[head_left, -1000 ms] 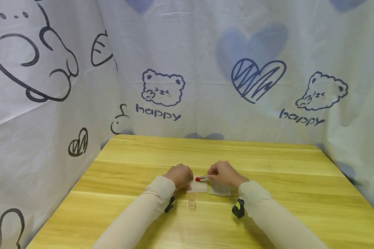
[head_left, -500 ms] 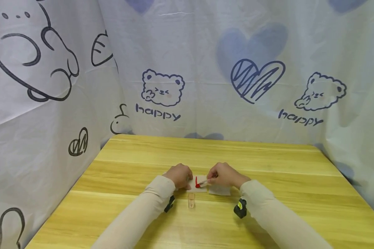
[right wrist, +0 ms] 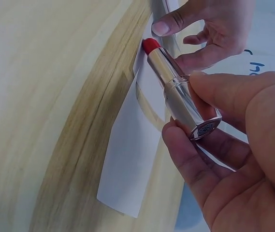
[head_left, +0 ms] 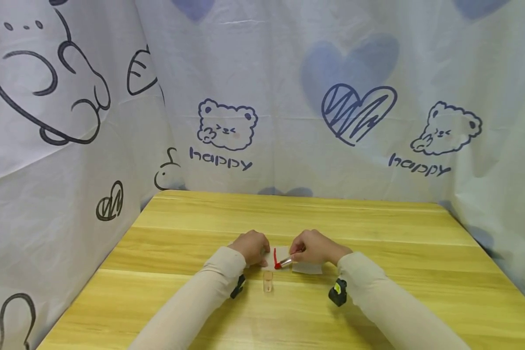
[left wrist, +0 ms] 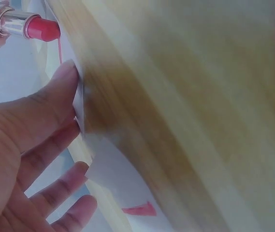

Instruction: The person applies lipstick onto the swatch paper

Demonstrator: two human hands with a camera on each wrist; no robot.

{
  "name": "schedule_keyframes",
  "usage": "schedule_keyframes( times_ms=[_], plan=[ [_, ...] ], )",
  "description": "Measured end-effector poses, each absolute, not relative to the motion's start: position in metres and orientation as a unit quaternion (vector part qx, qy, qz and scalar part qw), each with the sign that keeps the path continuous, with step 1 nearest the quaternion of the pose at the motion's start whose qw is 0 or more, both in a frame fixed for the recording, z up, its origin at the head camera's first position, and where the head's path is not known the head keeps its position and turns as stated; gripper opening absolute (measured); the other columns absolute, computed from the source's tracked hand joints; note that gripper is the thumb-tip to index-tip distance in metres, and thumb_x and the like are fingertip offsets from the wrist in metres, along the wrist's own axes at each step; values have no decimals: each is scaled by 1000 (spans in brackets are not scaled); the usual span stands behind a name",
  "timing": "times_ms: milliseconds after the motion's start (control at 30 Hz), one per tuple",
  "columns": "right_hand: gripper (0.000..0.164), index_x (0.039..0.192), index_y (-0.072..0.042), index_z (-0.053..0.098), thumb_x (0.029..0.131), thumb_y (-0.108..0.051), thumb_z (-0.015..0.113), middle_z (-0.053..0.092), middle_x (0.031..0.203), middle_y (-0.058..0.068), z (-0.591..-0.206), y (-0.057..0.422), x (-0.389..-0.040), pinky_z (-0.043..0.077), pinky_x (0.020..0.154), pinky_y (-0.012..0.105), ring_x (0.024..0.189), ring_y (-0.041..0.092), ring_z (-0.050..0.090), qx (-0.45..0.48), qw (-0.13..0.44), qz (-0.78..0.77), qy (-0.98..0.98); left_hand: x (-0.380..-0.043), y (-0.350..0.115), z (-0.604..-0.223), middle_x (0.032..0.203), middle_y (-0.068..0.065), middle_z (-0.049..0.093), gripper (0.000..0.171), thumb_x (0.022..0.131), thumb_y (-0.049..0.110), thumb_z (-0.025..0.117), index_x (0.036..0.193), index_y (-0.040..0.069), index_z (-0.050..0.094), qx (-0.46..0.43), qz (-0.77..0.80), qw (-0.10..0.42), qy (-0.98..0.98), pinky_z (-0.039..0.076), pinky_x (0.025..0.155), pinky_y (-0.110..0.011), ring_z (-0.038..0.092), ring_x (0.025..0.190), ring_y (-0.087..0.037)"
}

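Note:
My right hand [head_left: 316, 246] pinches a lipstick [right wrist: 173, 89] with a silver-coloured tube and a raised red bullet. The bullet's tip meets a small white paper [head_left: 282, 252], at the near end of a red line [head_left: 275, 256] on it. My left hand [head_left: 251, 247] rests at the left side of this paper. In the left wrist view its thumb [left wrist: 62, 89] presses the paper's edge, and the other fingers are loosely extended. Below those fingers lies another white paper [left wrist: 120, 186] with a red mark [left wrist: 141, 210].
A clear lipstick cap [head_left: 268, 282] lies on the wooden table [head_left: 192, 311], just nearer than the marked paper. One more white paper [head_left: 307, 268] lies under the right hand. A printed white curtain [head_left: 284, 146] hangs behind and beside the table.
The right hand has drawn the lipstick across the paper toward the near side. A red line has appeared behind it and grown longer. The left hand has stayed in place.

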State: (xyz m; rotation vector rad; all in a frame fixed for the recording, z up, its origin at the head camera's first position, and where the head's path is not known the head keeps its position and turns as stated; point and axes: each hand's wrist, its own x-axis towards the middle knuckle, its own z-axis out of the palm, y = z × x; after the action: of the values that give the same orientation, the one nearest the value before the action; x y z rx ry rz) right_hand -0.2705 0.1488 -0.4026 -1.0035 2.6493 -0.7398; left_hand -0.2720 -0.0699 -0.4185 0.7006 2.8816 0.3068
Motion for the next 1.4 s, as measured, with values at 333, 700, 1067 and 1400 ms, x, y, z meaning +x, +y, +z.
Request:
schedule_keyframes(
  times_ms=[333, 700, 1067, 1400],
  plan=[
    [6, 85, -15, 73, 90, -13, 70, 65, 76, -11, -400, 154, -270, 49, 64, 26, 68, 5, 56, -335, 95, -259, 901, -273, -69, -416, 108, 0, 70, 35, 76, 28, 84, 107, 14, 76, 234, 87, 78, 965, 50, 89, -37, 62, 102, -22],
    [5, 89, -12, 72, 91, -15, 69, 64, 78, -9, -396, 164, -269, 48, 65, 27, 69, 7, 55, -324, 87, -267, 903, -270, -71, -415, 109, -1, 69, 34, 78, 27, 83, 107, 13, 75, 234, 90, 81, 965, 50, 91, -39, 61, 104, -23],
    [5, 89, -12, 72, 91, -16, 69, 65, 80, -8, -397, 178, -272, 48, 66, 29, 70, 8, 54, -311, 65, -266, 910, -273, -60, -415, 109, -4, 69, 22, 85, 18, 77, 106, 11, 74, 277, 147, 64, 947, 49, 93, -36, 61, 108, -24],
    [7, 92, -10, 72, 91, -16, 69, 68, 83, -7, -397, 193, -271, 50, 67, 31, 73, 8, 58, -287, 54, -269, 918, -278, -49, -422, 102, -1, 71, 17, 95, 16, 65, 108, 8, 73, 376, 172, 77, 908, 51, 82, -26, 64, 90, -12]
  ],
)
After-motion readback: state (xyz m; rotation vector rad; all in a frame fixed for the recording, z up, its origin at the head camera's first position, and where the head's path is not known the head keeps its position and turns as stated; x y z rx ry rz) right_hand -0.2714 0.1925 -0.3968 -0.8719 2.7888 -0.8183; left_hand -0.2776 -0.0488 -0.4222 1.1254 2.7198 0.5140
